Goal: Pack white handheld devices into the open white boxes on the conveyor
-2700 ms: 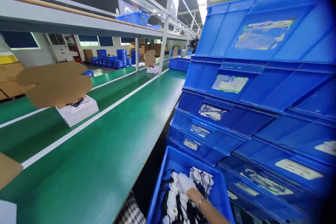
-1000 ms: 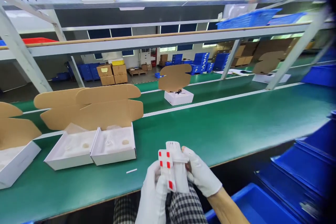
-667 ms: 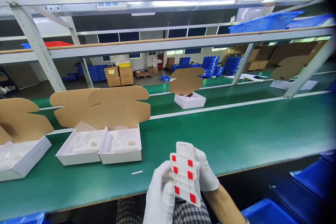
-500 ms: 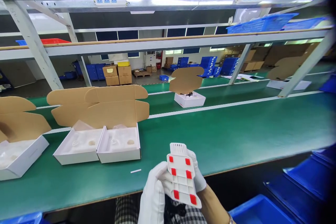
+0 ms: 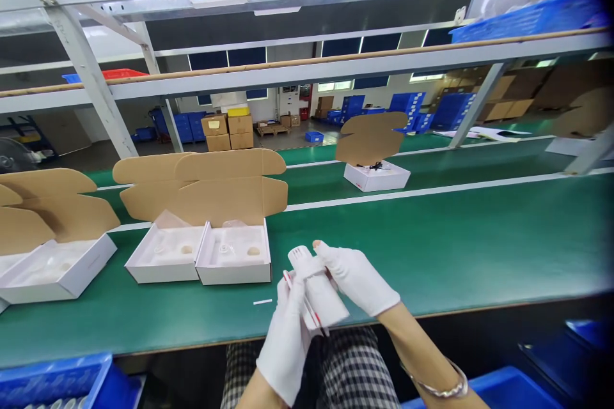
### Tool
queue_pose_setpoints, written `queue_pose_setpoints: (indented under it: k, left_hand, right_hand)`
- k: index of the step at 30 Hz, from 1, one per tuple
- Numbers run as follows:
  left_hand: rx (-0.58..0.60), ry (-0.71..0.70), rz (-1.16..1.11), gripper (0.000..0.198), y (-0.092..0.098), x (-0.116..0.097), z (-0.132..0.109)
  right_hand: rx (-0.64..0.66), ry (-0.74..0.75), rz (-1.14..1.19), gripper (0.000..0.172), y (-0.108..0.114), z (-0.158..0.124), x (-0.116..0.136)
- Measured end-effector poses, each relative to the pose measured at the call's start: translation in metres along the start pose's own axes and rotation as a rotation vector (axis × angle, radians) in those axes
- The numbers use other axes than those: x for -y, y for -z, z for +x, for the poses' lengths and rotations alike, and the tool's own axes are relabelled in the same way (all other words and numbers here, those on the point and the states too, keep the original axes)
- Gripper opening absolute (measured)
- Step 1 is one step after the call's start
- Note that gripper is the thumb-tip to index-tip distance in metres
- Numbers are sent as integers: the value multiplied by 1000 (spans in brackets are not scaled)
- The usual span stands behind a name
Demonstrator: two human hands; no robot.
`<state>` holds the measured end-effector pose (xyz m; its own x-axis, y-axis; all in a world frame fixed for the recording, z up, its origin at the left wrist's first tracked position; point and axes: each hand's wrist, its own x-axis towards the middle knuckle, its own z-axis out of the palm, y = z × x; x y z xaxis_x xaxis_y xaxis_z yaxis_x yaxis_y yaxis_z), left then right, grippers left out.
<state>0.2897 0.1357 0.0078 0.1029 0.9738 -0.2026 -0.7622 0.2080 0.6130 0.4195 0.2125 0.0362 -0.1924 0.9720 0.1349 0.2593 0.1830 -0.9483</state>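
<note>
Both my hands wear white gloves and hold a white plastic device (image 5: 316, 287) over the front edge of the green belt. My left hand (image 5: 286, 339) grips its lower end, where red patches show along the edge. My right hand (image 5: 357, 278) is closed on its upper end. Two open white boxes with brown cardboard lids stand just left of my hands, the nearer box (image 5: 235, 259) and its neighbour (image 5: 165, 259); each holds a white moulded tray.
A third open box (image 5: 52, 265) sits at the far left, another (image 5: 377, 174) farther back on the belt (image 5: 455, 230) with a black cable in it. Blue bins (image 5: 52, 380) lie at the bottom left and bottom right. Metal shelving runs overhead.
My right hand took the device out of a blue bin and brought it to the belt. Since half a second ago I have turned the device, so its red-patched face now shows edge-on.
</note>
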Motion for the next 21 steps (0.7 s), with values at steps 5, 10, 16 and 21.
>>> queue_pose_setpoints:
  k: [5,10,16,21]
  left_hand:
    - [87,230,-384,39,-7,-9,8]
    - [281,155,-503,51,6,-2,16]
    - [316,164,-352,60,18,6,21]
    - [224,-6,-152,68,14,2,13]
  right_hand:
    - [-29,199,-244,37,-6,-11,21]
    - [-131,371,-381,24,-19,-44,13]
    - [-190,532,-287,11,-26,-67,-3]
    - [-212,458,-249,20,-33,-74,-26]
